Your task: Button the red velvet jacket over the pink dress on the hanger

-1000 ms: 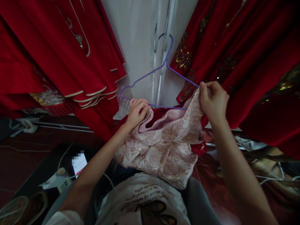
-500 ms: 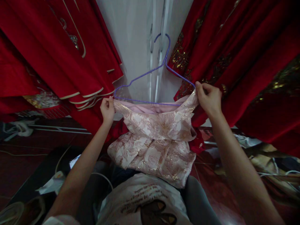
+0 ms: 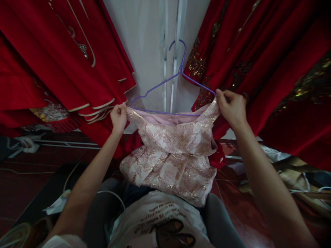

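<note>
A pale pink dress (image 3: 178,137) with a gold floral brocade pattern is stretched between my hands, its lower part bunched over my lap. My left hand (image 3: 119,119) pinches its left shoulder, a little outside the hanger's left end. At the other shoulder, my right hand (image 3: 231,106) is closed on the fabric right at the hanger's right end. The purple wire hanger (image 3: 167,82) sits in the neck opening with its hook upward. Its right end reaches into the right shoulder, while its left end shows bare above the cloth.
Red garments with beading hang at the left (image 3: 103,69) and right (image 3: 258,79). Between them stands a pale panel (image 3: 144,41) with metal strips. Folded brown and white items (image 3: 297,179) lie at lower right on the dark red tiled floor (image 3: 232,196). A white cord (image 3: 28,143) lies at left.
The hanger's left end has shifted right and come away from the left shoulder, and its hook sits slightly lower. My left hand has risen slightly, still pinching the dress.
</note>
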### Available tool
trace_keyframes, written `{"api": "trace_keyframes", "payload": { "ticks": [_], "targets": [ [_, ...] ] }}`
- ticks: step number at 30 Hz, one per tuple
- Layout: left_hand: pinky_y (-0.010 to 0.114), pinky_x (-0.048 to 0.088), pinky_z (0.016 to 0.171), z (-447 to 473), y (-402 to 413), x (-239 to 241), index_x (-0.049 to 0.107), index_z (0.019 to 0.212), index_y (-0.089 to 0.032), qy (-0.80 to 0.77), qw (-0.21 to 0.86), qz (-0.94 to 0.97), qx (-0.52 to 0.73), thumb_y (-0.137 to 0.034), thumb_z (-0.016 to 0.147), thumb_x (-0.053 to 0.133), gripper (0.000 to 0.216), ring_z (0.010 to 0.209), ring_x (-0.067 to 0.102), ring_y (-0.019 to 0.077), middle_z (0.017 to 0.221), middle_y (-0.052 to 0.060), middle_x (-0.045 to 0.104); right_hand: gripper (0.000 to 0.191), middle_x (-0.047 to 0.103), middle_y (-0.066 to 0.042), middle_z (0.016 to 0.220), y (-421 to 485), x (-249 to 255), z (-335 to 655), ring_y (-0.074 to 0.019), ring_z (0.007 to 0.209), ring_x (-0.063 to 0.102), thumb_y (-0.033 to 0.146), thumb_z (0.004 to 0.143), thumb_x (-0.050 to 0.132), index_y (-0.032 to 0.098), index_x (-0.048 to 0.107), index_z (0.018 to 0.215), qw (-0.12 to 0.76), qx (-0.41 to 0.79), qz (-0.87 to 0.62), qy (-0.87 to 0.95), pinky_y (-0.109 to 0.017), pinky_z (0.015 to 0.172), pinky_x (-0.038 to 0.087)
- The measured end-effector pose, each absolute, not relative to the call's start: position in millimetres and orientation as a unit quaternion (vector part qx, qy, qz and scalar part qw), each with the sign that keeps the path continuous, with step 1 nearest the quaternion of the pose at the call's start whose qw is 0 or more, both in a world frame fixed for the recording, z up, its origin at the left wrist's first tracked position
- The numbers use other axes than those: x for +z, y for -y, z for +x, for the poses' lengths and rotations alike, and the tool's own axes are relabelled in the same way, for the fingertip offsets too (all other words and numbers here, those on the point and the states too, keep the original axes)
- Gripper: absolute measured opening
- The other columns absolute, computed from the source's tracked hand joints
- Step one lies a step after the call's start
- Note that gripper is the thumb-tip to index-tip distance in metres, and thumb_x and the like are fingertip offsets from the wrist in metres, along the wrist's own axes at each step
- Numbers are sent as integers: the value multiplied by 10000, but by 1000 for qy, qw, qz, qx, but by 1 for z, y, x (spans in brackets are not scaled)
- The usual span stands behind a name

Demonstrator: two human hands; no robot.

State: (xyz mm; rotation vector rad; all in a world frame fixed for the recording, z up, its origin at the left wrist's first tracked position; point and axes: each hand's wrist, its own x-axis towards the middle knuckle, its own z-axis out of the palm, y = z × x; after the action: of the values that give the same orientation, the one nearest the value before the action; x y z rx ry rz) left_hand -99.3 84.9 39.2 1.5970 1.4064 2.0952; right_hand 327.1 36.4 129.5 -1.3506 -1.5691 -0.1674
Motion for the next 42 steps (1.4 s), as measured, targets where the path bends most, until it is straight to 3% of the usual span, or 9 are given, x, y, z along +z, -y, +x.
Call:
{"api": "trace_keyframes", "payload": {
  "ticks": [8,14,22,28,33,35,37,40,42],
  "targets": [
    [173,387,573,-98,-80,33,530,663,-168,-455,81,507,728,-422,860,577,326,561,463,68,599,-45,490,463,565,-35,568,-37,126,327,-161,564,529,574,893,473,190,608,672,503,-64,-563,652,-290,548,326],
    [177,397,517,-77,-91,82,577,667,-174,-444,83,561,693,-418,829,631,297,537,509,76,582,-30,552,437,605,-53,611,-38,126,326,-185,601,554,570,888,477,203,610,692,507,-76,-558,653,-300,569,346],
    [192,458,595,-36,-83,141,606,725,-166,-417,32,718,557,-440,775,696,293,658,611,108,671,5,637,425,552,-51,603,-43,121,316,-198,638,539,491,952,355,220,503,660,478,-97,-571,661,-312,613,324],
    [213,494,562,-75,-88,86,553,856,-190,-457,165,614,622,-546,931,386,400,584,622,118,621,2,605,435,526,-46,574,-49,119,315,-195,648,532,480,942,362,220,458,607,484,-81,-572,657,-307,599,315],
    [310,563,697,-100,-70,0,559,892,-174,-476,294,710,428,-332,831,532,172,689,673,164,724,42,665,452,478,-21,542,-54,116,317,-165,580,476,506,921,383,218,418,575,494,-51,-571,654,-302,569,302],
    [326,548,812,-104,-60,-22,596,966,-172,-476,245,765,357,-237,785,539,200,858,682,192,925,90,690,462,463,-18,530,-55,115,317,-162,569,466,525,915,383,219,412,571,498,-46,-569,652,-301,561,301],
    [313,537,816,-105,-54,-31,614,1059,-182,-497,177,792,307,-210,758,555,308,863,674,193,1037,92,677,470,464,-20,526,-55,114,317,-166,573,474,540,912,375,220,412,570,501,-48,-567,652,-299,555,304],
    [283,533,745,-105,-55,-27,620,1140,-192,-496,151,824,228,-260,749,606,397,771,663,180,1019,61,687,472,482,-26,531,-54,114,316,-173,579,490,542,915,360,222,424,574,500,-54,-566,654,-300,556,312],
    [288,526,800,-103,-59,-21,631,1151,-196,-467,143,854,180,-288,751,626,411,876,660,201,1077,64,677,467,488,-26,530,-53,114,316,-173,579,492,536,915,361,222,430,576,498,-58,-565,655,-300,562,318]
  ]
}}
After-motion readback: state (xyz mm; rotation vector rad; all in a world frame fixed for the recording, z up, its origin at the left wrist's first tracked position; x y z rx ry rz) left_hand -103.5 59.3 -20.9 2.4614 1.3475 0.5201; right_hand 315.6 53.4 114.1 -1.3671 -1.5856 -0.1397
